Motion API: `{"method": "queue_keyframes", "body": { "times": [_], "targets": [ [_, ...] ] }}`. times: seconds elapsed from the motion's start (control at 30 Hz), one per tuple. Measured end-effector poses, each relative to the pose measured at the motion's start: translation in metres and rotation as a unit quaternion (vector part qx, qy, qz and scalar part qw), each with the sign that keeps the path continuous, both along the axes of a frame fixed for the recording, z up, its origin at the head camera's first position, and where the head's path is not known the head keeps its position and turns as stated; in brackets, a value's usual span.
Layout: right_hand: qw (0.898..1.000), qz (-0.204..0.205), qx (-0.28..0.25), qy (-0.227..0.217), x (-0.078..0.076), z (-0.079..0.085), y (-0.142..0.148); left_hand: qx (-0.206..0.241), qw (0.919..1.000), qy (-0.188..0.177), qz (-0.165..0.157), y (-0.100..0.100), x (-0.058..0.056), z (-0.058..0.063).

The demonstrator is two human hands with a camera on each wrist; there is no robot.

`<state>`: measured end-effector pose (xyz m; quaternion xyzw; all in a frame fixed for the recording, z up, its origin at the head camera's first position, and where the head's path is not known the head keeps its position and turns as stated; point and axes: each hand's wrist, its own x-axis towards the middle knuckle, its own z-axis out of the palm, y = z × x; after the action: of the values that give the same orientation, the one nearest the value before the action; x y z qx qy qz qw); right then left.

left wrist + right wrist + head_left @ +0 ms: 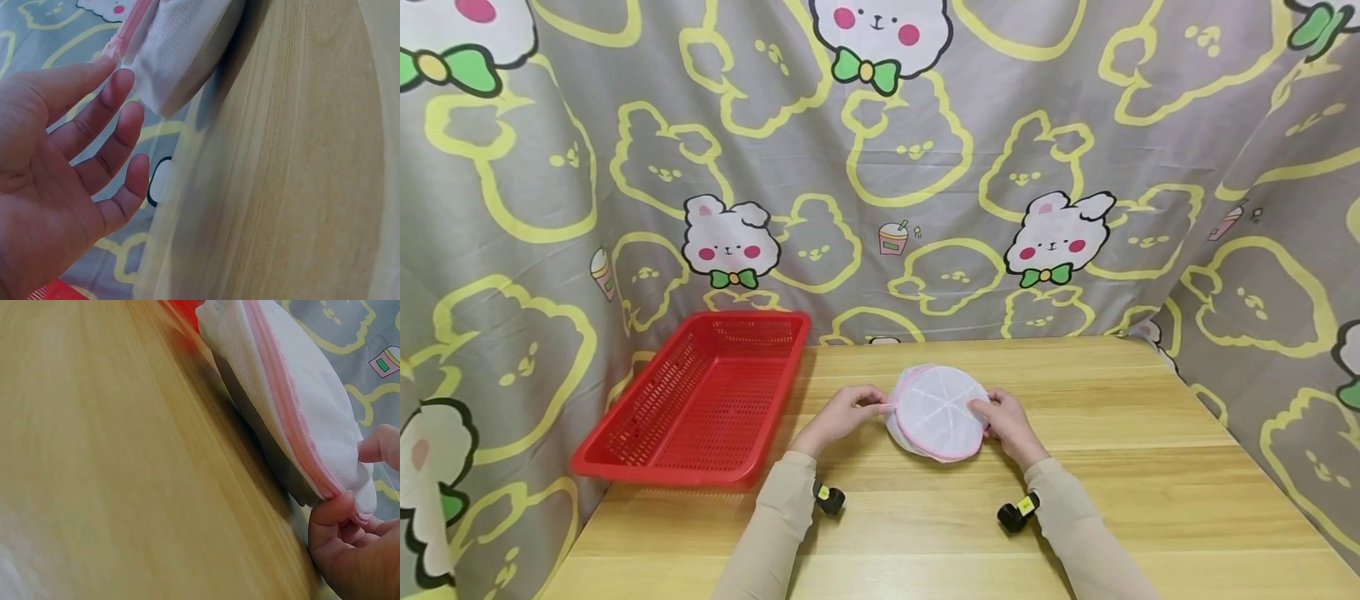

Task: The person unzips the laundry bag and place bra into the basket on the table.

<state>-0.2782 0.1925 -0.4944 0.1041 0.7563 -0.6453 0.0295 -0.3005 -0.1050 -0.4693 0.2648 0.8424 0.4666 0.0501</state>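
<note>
A round white mesh laundry bag (942,408) with a pink zipper (284,406) round its edge is held over the table, its top face tilted up. At its left side the left hand (850,410) pinches the pink zipper end (117,45) between thumb and finger, the other fingers loosely bent. On the opposite side the right hand (1009,421) grips the rim, thumb on the top face and fingers under the edge. In the right wrist view, fingertips (334,509) press right at the zipper.
To the left on the wooden table (1112,483) stands a red plastic basket (775,400) with slotted walls. A grey curtain (940,208) with rabbit prints hangs behind the table and along both sides. Each wrist wears a small black camera (831,500).
</note>
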Motion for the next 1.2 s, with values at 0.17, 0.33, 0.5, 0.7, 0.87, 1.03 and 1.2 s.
{"method": "queue_keyframes", "body": {
  "times": [0.17,0.33,0.5,0.7,0.87,1.03,1.2],
  "targets": [
    [1.0,0.002,-0.001,-0.001,-0.0007,0.0003,0.0004,-0.002,1.0,-0.009,0.003,-0.0007,-0.0012,0.0002],
    [1.0,0.014,-0.017,-0.004,-0.002,0.0008,0.0022,-0.002,0.9998,-0.013,0.017,0.0007,-0.0013,-0.0008],
    [0.999,0.032,-0.038,-0.009,-0.0025,0.0007,0.0038,0.002,0.9993,-0.015,0.035,0.0031,0.0007,-0.0009],
    [0.998,0.042,-0.047,-0.012,-0.0027,0.0007,0.0056,0.006,0.9985,-0.002,0.054,0.0061,0.0011,-0.0011],
    [0.998,0.047,-0.046,-0.012,-0.0026,0.0012,0.0062,0.005,0.9975,0.006,0.07,0.008,0.0001,-0.0018],
    [0.998,0.05,-0.049,-0.009,-0.0029,0.0002,0.0058,0.011,0.9969,0.013,0.077,0.0084,-0.0001,-0.0024],
    [0.997,0.052,-0.054,-0.008,-0.0024,-0.0003,0.005,0.016,0.9961,0.017,0.086,0.009,-0.0008,-0.0036]
  ]
}}
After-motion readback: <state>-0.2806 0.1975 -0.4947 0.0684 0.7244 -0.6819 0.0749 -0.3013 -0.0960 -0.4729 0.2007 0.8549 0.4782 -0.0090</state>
